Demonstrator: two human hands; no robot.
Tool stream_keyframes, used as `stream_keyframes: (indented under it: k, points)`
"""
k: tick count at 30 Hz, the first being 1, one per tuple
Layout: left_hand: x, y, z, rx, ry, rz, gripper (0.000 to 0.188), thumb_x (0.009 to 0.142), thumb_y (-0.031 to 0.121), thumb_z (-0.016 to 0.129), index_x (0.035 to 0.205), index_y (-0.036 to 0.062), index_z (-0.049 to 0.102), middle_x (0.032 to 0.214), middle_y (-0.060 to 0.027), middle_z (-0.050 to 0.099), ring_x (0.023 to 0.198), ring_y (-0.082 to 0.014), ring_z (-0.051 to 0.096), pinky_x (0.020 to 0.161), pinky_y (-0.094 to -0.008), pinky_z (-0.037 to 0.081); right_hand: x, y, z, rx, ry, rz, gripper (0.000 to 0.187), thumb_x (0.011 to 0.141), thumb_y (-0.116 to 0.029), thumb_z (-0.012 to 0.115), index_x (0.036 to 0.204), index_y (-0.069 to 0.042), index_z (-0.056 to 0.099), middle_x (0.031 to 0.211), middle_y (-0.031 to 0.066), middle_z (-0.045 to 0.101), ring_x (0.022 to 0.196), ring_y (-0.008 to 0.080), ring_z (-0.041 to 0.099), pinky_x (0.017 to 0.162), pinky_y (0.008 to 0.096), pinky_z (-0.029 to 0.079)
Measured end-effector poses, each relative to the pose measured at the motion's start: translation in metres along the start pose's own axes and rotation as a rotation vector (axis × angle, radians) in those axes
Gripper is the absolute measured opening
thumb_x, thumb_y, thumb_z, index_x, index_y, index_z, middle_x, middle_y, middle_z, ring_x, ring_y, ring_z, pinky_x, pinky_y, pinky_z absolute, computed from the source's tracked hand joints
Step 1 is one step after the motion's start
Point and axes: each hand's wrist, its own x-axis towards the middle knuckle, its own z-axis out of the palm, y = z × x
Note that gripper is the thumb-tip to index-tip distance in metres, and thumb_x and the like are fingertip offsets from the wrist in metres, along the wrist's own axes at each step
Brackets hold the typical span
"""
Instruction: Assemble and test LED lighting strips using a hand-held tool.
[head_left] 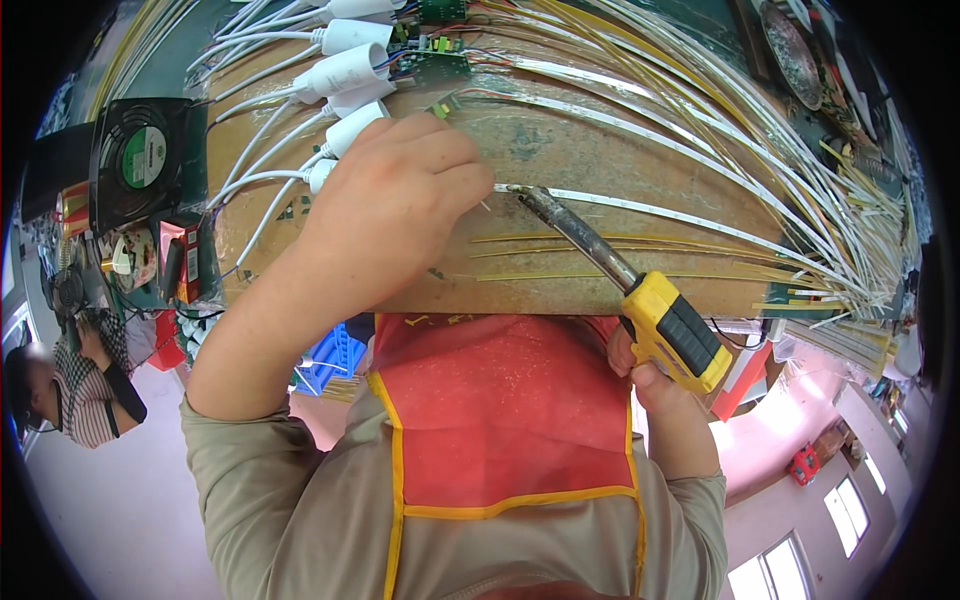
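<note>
My left hand (405,185) is closed in a pinch over the wooden board, its fingertips turned down and hidden. They are right at the left end of a white LED strip (640,207); a thin wire end pokes out below them. What they grip is covered by the hand. My right hand (648,375) is wrapped around the handle of a yellow and black soldering iron (675,330). The iron's dark tip touches the strip beside my left fingers. White plastic tubes (342,74) with cords lie beyond my left hand, joined to small green circuit boards (441,68).
Many white and yellowish strips (850,240) fan across the board (560,290) and bunch at the right. A black fan (145,158) stands at the left, near a red and white box (182,262). A dark metal dish (790,55) is at the far right. Another person (90,390) sits at the left.
</note>
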Motion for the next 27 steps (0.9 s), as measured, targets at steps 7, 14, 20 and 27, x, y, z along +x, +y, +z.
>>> stream_keyframes:
  k: [7, 14, 20, 27]
  points:
    - [-0.0004, 0.0009, -0.0002, 0.011, 0.000, 0.000, 0.024, 0.073, 0.002, 0.069, 0.096, 0.0088, 0.071, 0.099, -0.0054, 0.068, 0.096, -0.0288, 0.066, 0.083, -0.0413, 0.053, 0.0018, -0.0068, -0.0008, -0.066, -0.002, 0.030, 0.035, 0.089, -0.035, 0.078, 0.087, -0.005, 0.060, 0.070, 0.0030, 0.058, 0.061, 0.0171, 0.055, 0.057, 0.0312, 0.044]
    - [-0.0002, 0.0008, -0.0004, 0.027, -0.006, 0.007, 0.025, 0.073, 0.002, 0.069, 0.096, 0.0092, 0.071, 0.100, -0.0052, 0.068, 0.097, -0.0286, 0.066, 0.084, -0.0414, 0.053, 0.0018, -0.0077, 0.0004, -0.130, 0.017, 0.037, 0.035, 0.088, -0.039, 0.078, 0.084, -0.007, 0.062, 0.071, 0.0028, 0.059, 0.063, 0.0193, 0.057, 0.059, 0.0333, 0.046]
    - [-0.0005, 0.0028, -0.0022, 0.056, -0.028, -0.001, 0.024, 0.074, 0.003, 0.069, 0.098, 0.0100, 0.071, 0.101, -0.0049, 0.068, 0.097, -0.0279, 0.066, 0.085, -0.0411, 0.052, 0.0020, -0.0096, 0.0010, -0.183, 0.036, 0.045, 0.032, 0.087, -0.038, 0.078, 0.086, -0.008, 0.064, 0.075, 0.0039, 0.062, 0.066, 0.0209, 0.060, 0.060, 0.0340, 0.048]
    - [-0.0008, 0.0021, -0.0023, 0.086, -0.006, 0.032, 0.023, 0.075, 0.005, 0.070, 0.098, 0.0105, 0.071, 0.101, -0.0047, 0.068, 0.096, -0.0276, 0.065, 0.084, -0.0406, 0.051, 0.0001, -0.0067, -0.0025, -0.186, 0.030, 0.035, 0.030, 0.086, -0.033, 0.077, 0.092, -0.006, 0.065, 0.076, 0.0045, 0.063, 0.067, 0.0203, 0.061, 0.061, 0.0341, 0.048]
